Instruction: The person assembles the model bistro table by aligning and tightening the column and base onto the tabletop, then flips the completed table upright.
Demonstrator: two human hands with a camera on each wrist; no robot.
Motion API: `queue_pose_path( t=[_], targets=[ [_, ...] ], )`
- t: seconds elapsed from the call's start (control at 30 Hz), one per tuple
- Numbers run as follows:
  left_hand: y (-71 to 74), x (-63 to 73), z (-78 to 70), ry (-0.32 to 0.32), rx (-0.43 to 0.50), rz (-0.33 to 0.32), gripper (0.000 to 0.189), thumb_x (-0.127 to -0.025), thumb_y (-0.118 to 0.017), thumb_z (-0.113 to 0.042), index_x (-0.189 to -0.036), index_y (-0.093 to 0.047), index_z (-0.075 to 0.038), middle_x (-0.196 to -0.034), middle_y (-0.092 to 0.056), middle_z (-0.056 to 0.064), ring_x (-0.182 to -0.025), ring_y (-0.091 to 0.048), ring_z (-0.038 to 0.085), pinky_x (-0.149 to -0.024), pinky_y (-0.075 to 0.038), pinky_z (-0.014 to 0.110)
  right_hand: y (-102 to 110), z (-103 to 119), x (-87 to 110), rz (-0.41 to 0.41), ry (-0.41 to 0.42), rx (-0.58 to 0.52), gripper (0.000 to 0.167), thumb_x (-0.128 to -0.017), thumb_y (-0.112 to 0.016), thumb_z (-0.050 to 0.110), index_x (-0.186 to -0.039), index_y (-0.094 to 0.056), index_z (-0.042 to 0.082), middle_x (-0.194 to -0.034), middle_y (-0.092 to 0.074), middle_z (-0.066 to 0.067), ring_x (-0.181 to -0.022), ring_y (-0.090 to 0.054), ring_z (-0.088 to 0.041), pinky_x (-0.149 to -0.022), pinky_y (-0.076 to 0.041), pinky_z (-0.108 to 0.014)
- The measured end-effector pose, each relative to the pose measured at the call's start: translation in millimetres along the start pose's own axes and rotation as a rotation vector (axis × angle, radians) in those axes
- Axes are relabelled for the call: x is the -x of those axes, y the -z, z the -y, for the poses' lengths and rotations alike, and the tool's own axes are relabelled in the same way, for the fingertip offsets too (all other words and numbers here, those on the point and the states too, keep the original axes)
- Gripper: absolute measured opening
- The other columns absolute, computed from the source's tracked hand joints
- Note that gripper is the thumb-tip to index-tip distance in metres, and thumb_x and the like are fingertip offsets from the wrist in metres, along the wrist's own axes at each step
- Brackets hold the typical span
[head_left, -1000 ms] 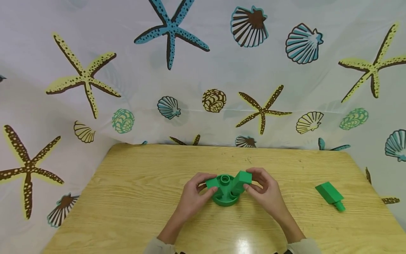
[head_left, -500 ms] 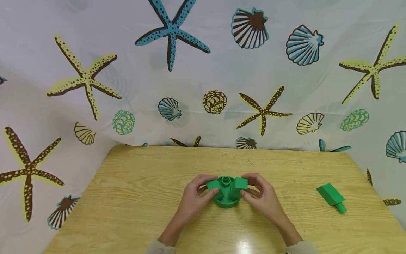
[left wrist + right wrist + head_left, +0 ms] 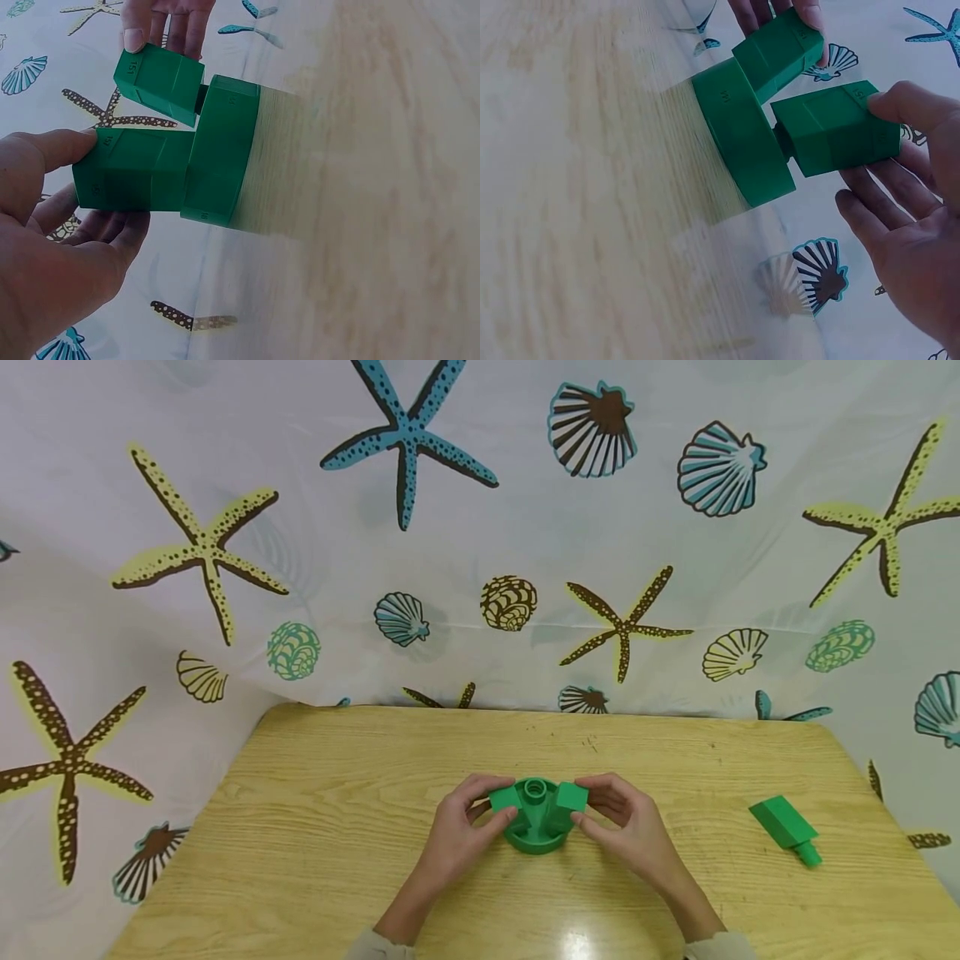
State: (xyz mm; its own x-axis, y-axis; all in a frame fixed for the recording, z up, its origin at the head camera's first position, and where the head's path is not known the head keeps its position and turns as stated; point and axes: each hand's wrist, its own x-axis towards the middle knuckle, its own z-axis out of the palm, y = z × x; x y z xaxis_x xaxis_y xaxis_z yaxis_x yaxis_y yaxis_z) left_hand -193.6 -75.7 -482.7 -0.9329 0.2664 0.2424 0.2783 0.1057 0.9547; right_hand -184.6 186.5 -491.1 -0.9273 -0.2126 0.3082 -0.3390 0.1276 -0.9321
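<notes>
A round green base (image 3: pixel 536 841) with an open socket at its back rests on the wooden table. My left hand (image 3: pixel 462 822) pinches a green block (image 3: pixel 135 169) that stands on the base's left side, its lower end flush against the base. Between thumb and fingers, my right hand (image 3: pixel 628 823) holds a second green block (image 3: pixel 836 129) at the base's right side. That block leans slightly, and a short dark neck shows between it and the base in the right wrist view. The socket's inner depth cannot be seen.
A third green block (image 3: pixel 783 822) with a round peg lies on its side at the table's right. Behind and beside the wooden table (image 3: pixel 337 793) hangs a white cloth (image 3: pixel 465 543) printed with starfish and shells.
The right-hand block has come down and left from a raised, tilted stance to sit lower over the base. My left hand keeps its grip on the left block.
</notes>
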Motion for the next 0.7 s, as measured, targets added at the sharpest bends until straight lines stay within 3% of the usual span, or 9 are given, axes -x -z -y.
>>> queue_pose_path(
  t=[0.13, 0.33, 0.47, 0.7],
  targets=[
    [0.1, -0.5, 0.2, 0.008, 0.016, 0.003, 0.035, -0.094, -0.074, -0.003, -0.129, -0.069, -0.004, -0.125, -0.061, 0.012, -0.124, -0.059, 0.029, -0.105, -0.051, 0.037, -1, 2, 0.1, -0.007, -0.008, 0.018, 0.037, -0.089, -0.081, 0.006, -0.123, -0.066, 0.005, -0.123, -0.067, -0.012, -0.11, -0.067, -0.026, -0.1, -0.054, -0.047],
    [-0.4, -0.1, 2.8, 0.008, 0.024, 0.01, 0.035, -0.095, -0.074, -0.005, -0.129, -0.068, -0.003, -0.125, -0.061, 0.013, -0.125, -0.059, 0.03, -0.106, -0.05, 0.038, -7, 3, 1.7, -0.001, 0.007, 0.071, 0.04, -0.089, -0.082, 0.008, -0.126, -0.067, 0.014, -0.127, -0.065, -0.01, -0.106, -0.063, -0.025, -0.095, -0.058, -0.037],
    [-0.1, -0.2, 4.2, 0.014, 0.023, 0.008, 0.036, -0.095, -0.074, -0.005, -0.13, -0.068, -0.003, -0.125, -0.062, 0.012, -0.125, -0.059, 0.029, -0.106, -0.05, 0.039, -8, 4, 0.5, 0.034, 0.049, 0.077, 0.042, -0.089, -0.082, 0.011, -0.129, -0.069, 0.011, -0.131, -0.066, -0.015, -0.111, -0.063, -0.024, -0.094, -0.058, -0.037],
    [1.4, -1.0, 5.5, 0.015, 0.02, 0.005, 0.035, -0.094, -0.074, -0.004, -0.129, -0.068, -0.004, -0.125, -0.061, 0.012, -0.125, -0.059, 0.029, -0.105, -0.051, 0.037, 4, 9, -0.3, 0.13, 0.03, 0.05, 0.042, -0.094, -0.075, 0.004, -0.135, -0.066, 0.004, -0.133, -0.065, -0.015, -0.121, -0.063, -0.02, -0.095, -0.057, -0.034]
  ],
)
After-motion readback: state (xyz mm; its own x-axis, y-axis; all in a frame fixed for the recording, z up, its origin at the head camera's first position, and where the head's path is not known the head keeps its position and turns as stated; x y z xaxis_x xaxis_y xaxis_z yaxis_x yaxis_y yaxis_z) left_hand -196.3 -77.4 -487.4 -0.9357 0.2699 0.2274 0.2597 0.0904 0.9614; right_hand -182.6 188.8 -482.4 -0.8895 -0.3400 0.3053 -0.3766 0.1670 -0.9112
